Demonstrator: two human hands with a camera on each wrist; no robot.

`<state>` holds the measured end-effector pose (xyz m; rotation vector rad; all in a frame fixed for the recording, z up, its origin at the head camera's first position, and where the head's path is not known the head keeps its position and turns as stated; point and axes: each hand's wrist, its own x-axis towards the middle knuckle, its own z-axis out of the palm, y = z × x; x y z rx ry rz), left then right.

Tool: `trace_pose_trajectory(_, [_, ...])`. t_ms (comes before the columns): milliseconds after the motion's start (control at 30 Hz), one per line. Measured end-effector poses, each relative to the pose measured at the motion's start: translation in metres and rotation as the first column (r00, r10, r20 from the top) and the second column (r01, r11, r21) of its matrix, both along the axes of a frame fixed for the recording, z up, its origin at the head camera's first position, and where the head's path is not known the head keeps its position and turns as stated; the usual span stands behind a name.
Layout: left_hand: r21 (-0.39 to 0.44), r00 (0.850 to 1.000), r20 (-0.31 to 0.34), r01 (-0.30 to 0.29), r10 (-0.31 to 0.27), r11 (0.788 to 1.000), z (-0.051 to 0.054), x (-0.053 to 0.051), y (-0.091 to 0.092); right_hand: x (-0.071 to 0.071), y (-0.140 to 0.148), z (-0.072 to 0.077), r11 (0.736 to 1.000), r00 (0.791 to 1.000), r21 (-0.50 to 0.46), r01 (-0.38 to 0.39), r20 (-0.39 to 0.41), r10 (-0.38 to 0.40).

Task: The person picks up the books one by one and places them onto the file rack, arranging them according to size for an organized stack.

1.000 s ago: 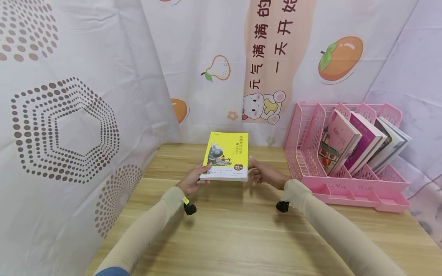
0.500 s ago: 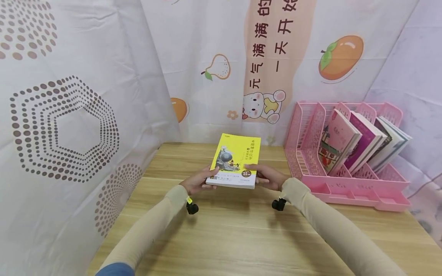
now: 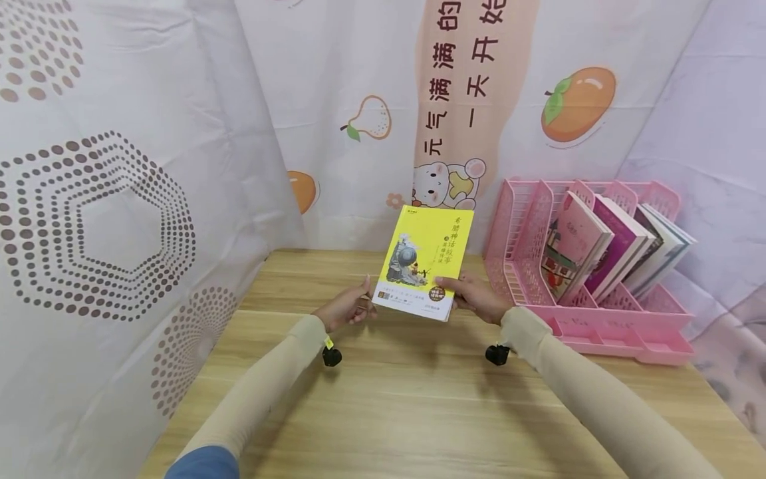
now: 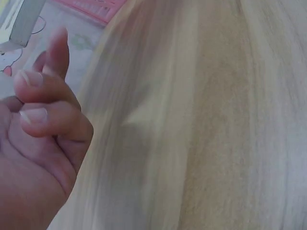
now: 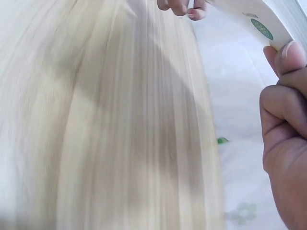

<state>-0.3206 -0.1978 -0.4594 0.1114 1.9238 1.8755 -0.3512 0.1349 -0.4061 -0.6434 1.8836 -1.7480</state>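
Note:
My right hand (image 3: 477,301) grips a yellow-covered book (image 3: 421,249) by its lower right edge, thumb on the front cover. The book is held above the table, its far end tilted up and its cover facing me. Just left of the book's lower left corner is my left hand (image 3: 347,308), fingers loosely bent. In the left wrist view a gap shows between those fingers (image 4: 60,117) and the book's page edge (image 4: 19,24). The right wrist view has the curled right fingers (image 5: 288,103) against the book's white back cover (image 5: 254,21).
On the right of the wooden table (image 3: 383,406) stands a pink desktop rack (image 3: 604,322). Several books, among them a pink book (image 3: 577,243) and a purple book (image 3: 619,246), lean in its slots. A printed curtain (image 3: 335,179) hangs behind the table.
The book has moved right and its far end has tipped up. The left hand has let go of it, while the right hand, first beside the book, now grips its right edge.

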Motion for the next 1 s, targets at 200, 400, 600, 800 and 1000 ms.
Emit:
trace_pose_trajectory(200, [-0.080,0.999,-0.034,0.017,-0.019,0.997,-0.003,-0.002,0.009,0.002,0.013,0.005,0.998,0.997,-0.003,0.063,-0.042,-0.063])
trace_pose_trajectory(400, [-0.112,0.998,-0.065,0.018,-0.025,0.994,-0.005,-0.005,0.021,0.008,0.024,0.006,0.992,0.986,0.018,0.128,-0.108,-0.125])
trace_pose_trajectory(600, [-0.118,0.999,-0.047,-0.002,-0.004,0.993,-0.006,-0.008,0.034,0.014,0.033,0.007,0.983,0.963,0.046,0.179,-0.210,-0.166])
trace_pose_trajectory(800, [-0.115,0.999,-0.047,0.004,-0.010,0.993,-0.007,-0.010,0.044,0.016,0.038,0.015,0.976,0.943,0.063,0.207,-0.277,-0.182])
trace_pose_trajectory(1000, [-0.108,0.997,-0.053,0.042,-0.048,0.993,-0.008,-0.014,0.055,0.016,0.049,0.020,0.967,0.923,0.073,0.243,-0.323,-0.208])
